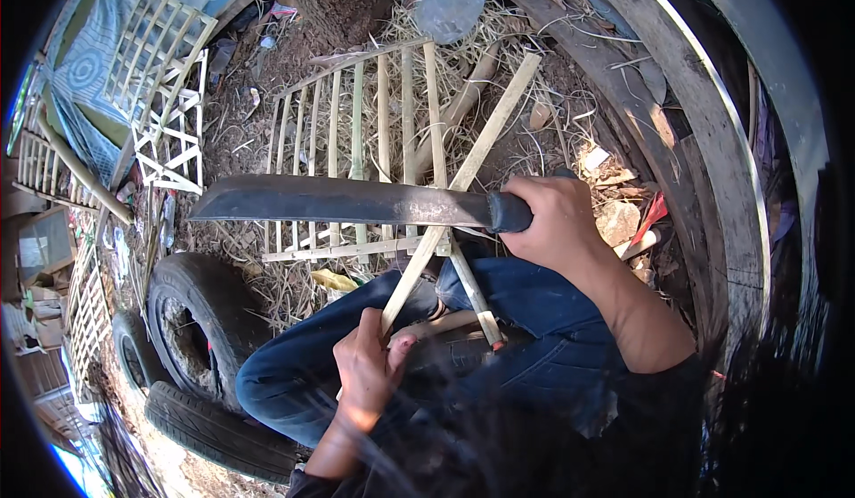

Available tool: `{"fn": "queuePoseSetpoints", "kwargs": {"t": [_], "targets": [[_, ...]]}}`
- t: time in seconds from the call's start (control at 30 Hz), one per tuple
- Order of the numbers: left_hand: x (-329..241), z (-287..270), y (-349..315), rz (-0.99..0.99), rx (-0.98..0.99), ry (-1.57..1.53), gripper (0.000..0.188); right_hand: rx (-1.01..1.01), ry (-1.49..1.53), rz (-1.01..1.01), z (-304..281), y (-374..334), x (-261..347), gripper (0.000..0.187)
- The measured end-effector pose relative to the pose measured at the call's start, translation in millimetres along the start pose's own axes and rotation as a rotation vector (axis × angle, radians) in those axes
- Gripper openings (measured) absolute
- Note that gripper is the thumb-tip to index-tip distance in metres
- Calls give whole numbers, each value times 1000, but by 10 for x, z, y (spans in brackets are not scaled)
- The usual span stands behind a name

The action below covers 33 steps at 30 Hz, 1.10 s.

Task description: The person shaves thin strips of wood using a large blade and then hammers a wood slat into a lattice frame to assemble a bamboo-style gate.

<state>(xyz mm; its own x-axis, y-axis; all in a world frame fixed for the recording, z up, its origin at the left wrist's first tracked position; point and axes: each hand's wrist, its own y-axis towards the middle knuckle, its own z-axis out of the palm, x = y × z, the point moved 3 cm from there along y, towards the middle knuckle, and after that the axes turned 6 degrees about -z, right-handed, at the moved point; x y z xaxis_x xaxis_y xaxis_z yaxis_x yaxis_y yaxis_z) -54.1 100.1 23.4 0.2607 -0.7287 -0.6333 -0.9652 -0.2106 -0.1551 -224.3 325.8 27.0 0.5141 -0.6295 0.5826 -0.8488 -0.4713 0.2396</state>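
Note:
My right hand (559,224) is wrapped round the dark handle of a machete (338,200), its long blade reaching level to the left. My left hand (363,357) grips the lower end of a flat bamboo strip (500,113), which slants up and to the right. The blade crosses over the strip's middle; whether they touch I cannot tell. Behind the blade, a bamboo slat frame (383,115) lies on the ground beyond my legs, its upright slats joined to two crosspieces. A shorter stick (475,293) with a red tip leans between my knees.
Old tyres (233,311) lie at the left beside my knee. Woven bamboo lattices (160,57) rest on a blue patterned cloth (82,70) at the far left. Shavings cover the ground near a tree trunk (334,4) and a clear plastic bag (451,6). Long planks (690,97) curve along the right.

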Motion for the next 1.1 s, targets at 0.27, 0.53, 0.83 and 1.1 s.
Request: {"fn": "queuePoseSetpoints", "kwargs": {"t": [0.27, 0.53, 0.83, 1.1], "targets": [[293, 27, -274, -116, 27, -156, 44, -144, -122, 234, -133, 193, -539, 18], [240, -40, -143, -161, -7, -54, 19, -319, 214, 469, -310, 62, -943, 21], [148, -62, -39, -210, 12, -205, 16, -9, 683, 502, -305, 5, -345, 18], [188, -54, -66, -262, 73, -201, 38, 229, 754, 597, -274, -66, -79, 19]]}}
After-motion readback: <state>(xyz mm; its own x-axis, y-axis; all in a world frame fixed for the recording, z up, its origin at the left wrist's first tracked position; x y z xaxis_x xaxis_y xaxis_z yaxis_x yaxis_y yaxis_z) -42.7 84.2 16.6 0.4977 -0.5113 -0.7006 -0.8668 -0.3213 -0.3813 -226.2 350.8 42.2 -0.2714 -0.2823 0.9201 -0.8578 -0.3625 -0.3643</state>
